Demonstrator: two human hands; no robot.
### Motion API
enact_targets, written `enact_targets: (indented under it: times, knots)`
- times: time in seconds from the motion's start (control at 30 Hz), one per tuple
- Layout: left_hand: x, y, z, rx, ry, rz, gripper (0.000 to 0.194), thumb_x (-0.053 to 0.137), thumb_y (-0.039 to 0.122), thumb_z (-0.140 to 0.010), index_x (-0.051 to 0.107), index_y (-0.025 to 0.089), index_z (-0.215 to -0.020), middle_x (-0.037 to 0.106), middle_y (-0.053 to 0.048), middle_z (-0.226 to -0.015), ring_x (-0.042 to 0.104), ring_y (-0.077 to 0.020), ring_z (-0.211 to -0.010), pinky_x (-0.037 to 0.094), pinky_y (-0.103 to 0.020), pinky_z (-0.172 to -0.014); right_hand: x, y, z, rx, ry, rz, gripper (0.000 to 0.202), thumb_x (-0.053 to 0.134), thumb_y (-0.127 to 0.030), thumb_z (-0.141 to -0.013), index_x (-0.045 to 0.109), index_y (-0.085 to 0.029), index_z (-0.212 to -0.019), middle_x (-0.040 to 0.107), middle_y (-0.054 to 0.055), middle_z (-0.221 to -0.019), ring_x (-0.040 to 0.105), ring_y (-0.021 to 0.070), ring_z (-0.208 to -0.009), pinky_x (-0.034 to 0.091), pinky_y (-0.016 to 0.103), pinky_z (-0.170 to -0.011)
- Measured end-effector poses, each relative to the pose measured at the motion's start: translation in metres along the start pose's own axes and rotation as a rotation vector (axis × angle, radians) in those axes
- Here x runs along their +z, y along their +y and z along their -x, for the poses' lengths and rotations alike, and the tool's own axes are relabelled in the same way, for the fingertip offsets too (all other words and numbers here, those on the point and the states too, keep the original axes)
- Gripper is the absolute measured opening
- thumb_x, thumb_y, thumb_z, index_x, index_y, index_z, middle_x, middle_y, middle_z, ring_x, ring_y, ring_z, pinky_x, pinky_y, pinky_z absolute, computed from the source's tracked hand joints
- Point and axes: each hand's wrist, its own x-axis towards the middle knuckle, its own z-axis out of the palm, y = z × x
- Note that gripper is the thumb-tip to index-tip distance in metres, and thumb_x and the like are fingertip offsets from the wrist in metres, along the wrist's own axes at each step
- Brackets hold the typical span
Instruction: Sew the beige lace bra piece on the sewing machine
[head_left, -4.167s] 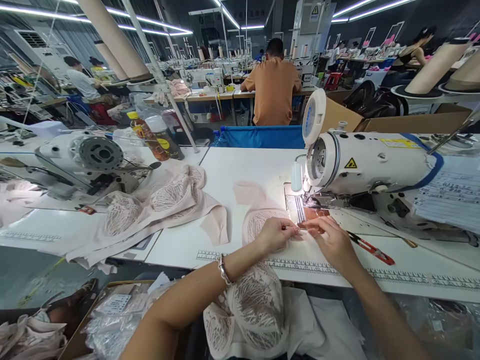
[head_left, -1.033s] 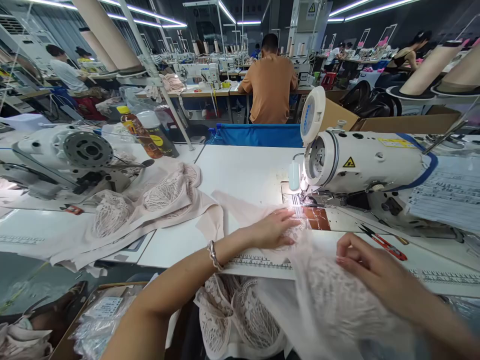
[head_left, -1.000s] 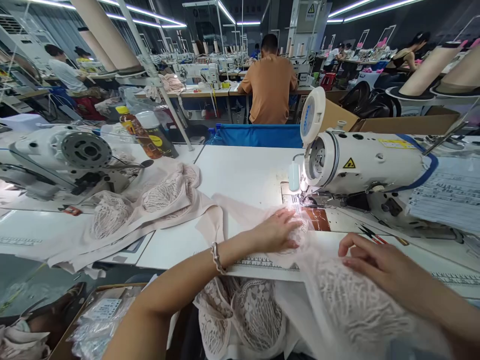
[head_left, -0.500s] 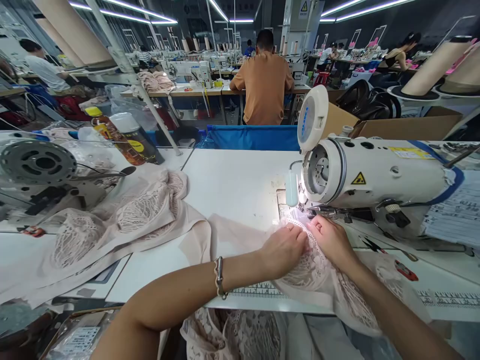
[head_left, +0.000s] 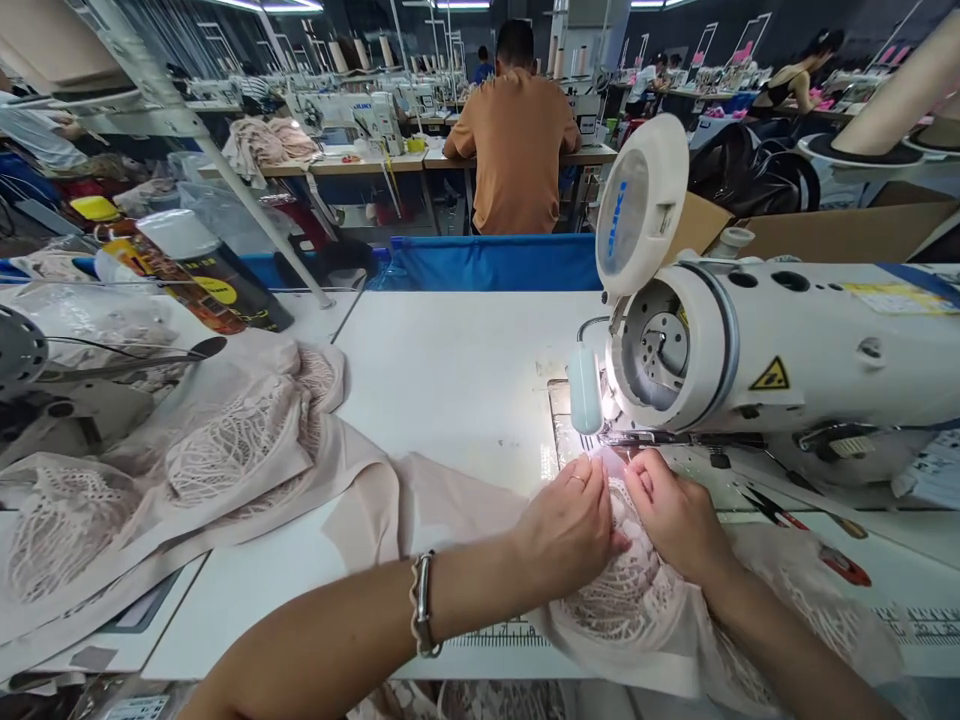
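Note:
Under the lamp of a white sewing machine [head_left: 720, 340], both hands hold a pale pink lace garment [head_left: 622, 590]. My left hand [head_left: 574, 520], with a ring and a bracelet, pinches the fabric edge just in front of the needle area. Close beside it, my right hand [head_left: 679, 510] has its thumb and fingers closed on the same edge. The lace part hangs from the fingers toward the table's front edge, and more of it lies beneath the right forearm. The needle and presser foot are hard to make out.
More lace garments [head_left: 232, 450] lie in a pile at left. Scissors [head_left: 772, 510] and a red-handled tool [head_left: 844, 565] rest right of my right hand. A spray can [head_left: 217, 270] and a bottle [head_left: 157, 265] stand at back left. Ahead sits a person in a brown shirt [head_left: 517, 140].
The view has moved closer and tipped down. Both hands have shifted slightly toward me from the needle area, with the pinched fabric edge between them now raised and more visible.

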Motion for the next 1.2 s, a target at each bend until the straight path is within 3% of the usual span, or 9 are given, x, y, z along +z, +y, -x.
enact_targets:
  times: [0.13,0.23,0.33,0.43,0.6,0.77,0.97,1.2]
  knots:
    - [0.000,-0.005,0.000,-0.035,0.022,0.050,0.067,0.042,0.053,-0.103,0.056,-0.004,-0.135,0.059,-0.025,-0.139,0.053,-0.0337,-0.128,0.036,-0.044,-0.109,-0.001,0.000,0.001,-0.142,0.043,0.115,0.032,0.035,-0.029,-0.106,0.057,-0.021,-0.084,0.063,0.000,-0.060,0.060,0.0147,-0.048,0.041,0.027,-0.051]
    - [-0.004,-0.010,-0.002,-0.044,-0.012,0.110,0.067,0.041,0.054,-0.102,0.054,-0.002,-0.138,0.056,-0.024,-0.143,0.054,-0.0333,-0.125,0.039,-0.045,-0.105,-0.002,0.001,0.003,-0.292,0.031,0.161,0.029,0.036,-0.018,-0.104,0.065,-0.016,-0.106,0.075,0.007,-0.085,0.070,0.0168,-0.068,0.052,0.027,-0.066]
    - [-0.008,-0.014,-0.004,-0.055,-0.065,0.170,0.066,0.042,0.055,-0.101,0.051,0.002,-0.140,0.054,-0.022,-0.145,0.053,-0.0335,-0.126,0.039,-0.047,-0.104,-0.001,0.005,0.006,-0.370,-0.018,0.204,0.037,0.036,-0.010,-0.100,0.063,-0.011,-0.126,0.076,0.012,-0.103,0.072,0.0196,-0.083,0.057,0.029,-0.075]
    - [-0.009,-0.016,-0.006,-0.065,-0.084,0.204,0.065,0.044,0.056,-0.100,0.051,0.005,-0.140,0.053,-0.020,-0.147,0.052,-0.0336,-0.126,0.039,-0.050,-0.105,0.000,0.009,0.009,-0.400,-0.098,0.272,0.043,0.035,-0.007,-0.098,0.061,-0.008,-0.132,0.075,0.014,-0.108,0.072,0.0205,-0.084,0.059,0.031,-0.075]
    - [-0.006,-0.016,-0.004,-0.066,-0.059,0.199,0.068,0.044,0.056,-0.101,0.048,0.001,-0.141,0.053,-0.020,-0.147,0.051,-0.0333,-0.128,0.037,-0.050,-0.108,0.001,0.011,0.010,-0.367,-0.195,0.273,0.046,0.032,-0.009,-0.099,0.062,-0.007,-0.133,0.075,0.015,-0.107,0.071,0.0216,-0.078,0.060,0.035,-0.072]
    - [-0.004,-0.017,-0.001,-0.063,-0.045,0.156,0.070,0.041,0.056,-0.102,0.046,0.000,-0.143,0.053,-0.023,-0.147,0.049,-0.0340,-0.135,0.033,-0.050,-0.113,0.002,0.010,0.009,-0.298,-0.170,0.220,0.045,0.031,-0.013,-0.102,0.061,-0.009,-0.135,0.075,0.013,-0.100,0.071,0.0210,-0.077,0.060,0.033,-0.071]
    - [-0.005,-0.020,-0.002,-0.088,-0.091,0.174,0.071,0.037,0.058,-0.103,0.044,0.002,-0.145,0.049,-0.024,-0.150,0.047,-0.0351,-0.137,0.033,-0.053,-0.112,0.005,0.012,0.008,-0.279,-0.216,0.213,0.047,0.029,-0.013,-0.101,0.058,-0.008,-0.138,0.075,0.015,-0.107,0.072,0.0224,-0.080,0.060,0.034,-0.072]
    - [-0.004,-0.020,-0.002,-0.088,-0.045,0.140,0.069,0.036,0.057,-0.103,0.048,0.000,-0.142,0.053,-0.023,-0.147,0.050,-0.0352,-0.134,0.032,-0.052,-0.113,0.005,0.011,0.004,-0.286,-0.169,0.208,0.044,0.028,-0.015,-0.104,0.061,-0.010,-0.133,0.076,0.012,-0.099,0.072,0.0200,-0.078,0.057,0.030,-0.072]
